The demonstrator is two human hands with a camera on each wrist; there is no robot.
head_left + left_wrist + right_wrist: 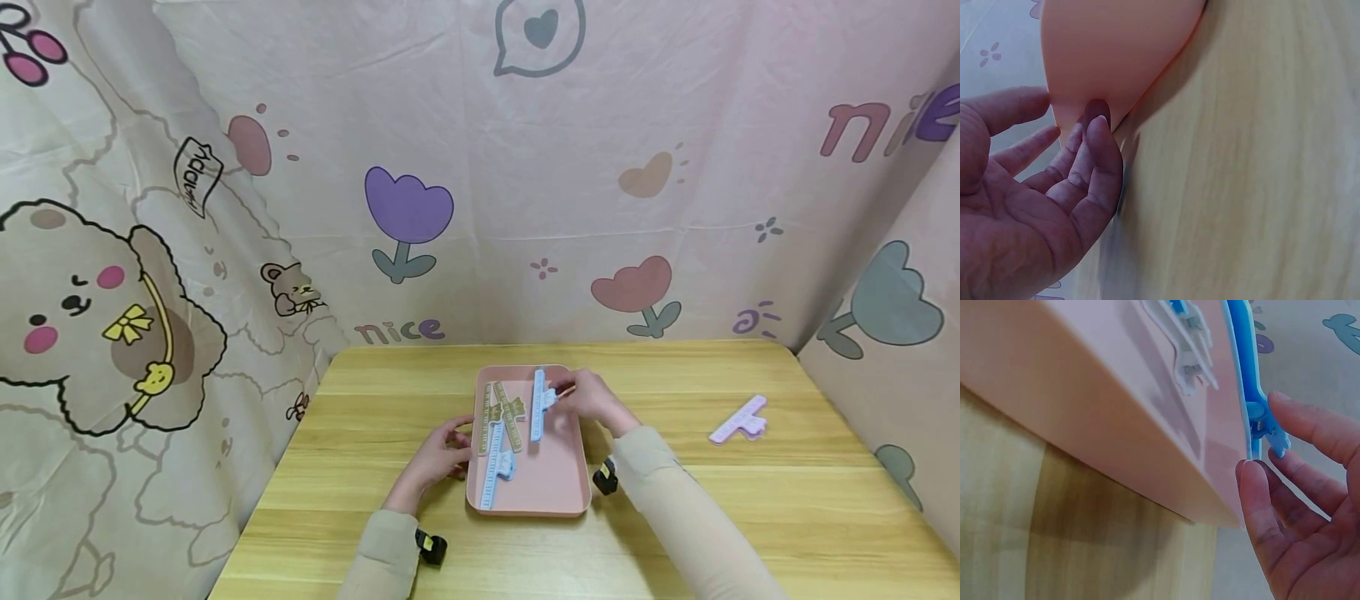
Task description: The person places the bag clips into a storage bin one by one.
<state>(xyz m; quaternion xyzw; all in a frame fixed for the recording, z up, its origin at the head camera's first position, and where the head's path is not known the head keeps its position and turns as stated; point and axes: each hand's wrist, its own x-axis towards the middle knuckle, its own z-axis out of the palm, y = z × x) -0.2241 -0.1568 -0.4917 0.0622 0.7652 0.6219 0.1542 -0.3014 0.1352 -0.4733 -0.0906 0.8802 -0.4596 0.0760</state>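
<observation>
A pink tray [543, 492] stands on the table. My right hand [592, 396] is at its far right side and pinches a blue ruler clip [537, 408] by its grip end. In the right wrist view this blue clip [1249, 356] is on edge between thumb and fingertips. At the tray's left wall is my left hand [438, 454]; in the left wrist view its fingertips touch the outer wall [1116, 50], fingers loosely bent. Inside the tray's left part lie another blue clip [491, 475] and two olive-coloured clips, one at the left [486, 429], one slanted [508, 421].
A lilac ruler clip [738, 421] lies on the wooden table [675, 517] to the right of the tray. Behind the table hangs a printed cloth [495, 167] that also covers both sides. Each wrist carries a small black device [431, 547].
</observation>
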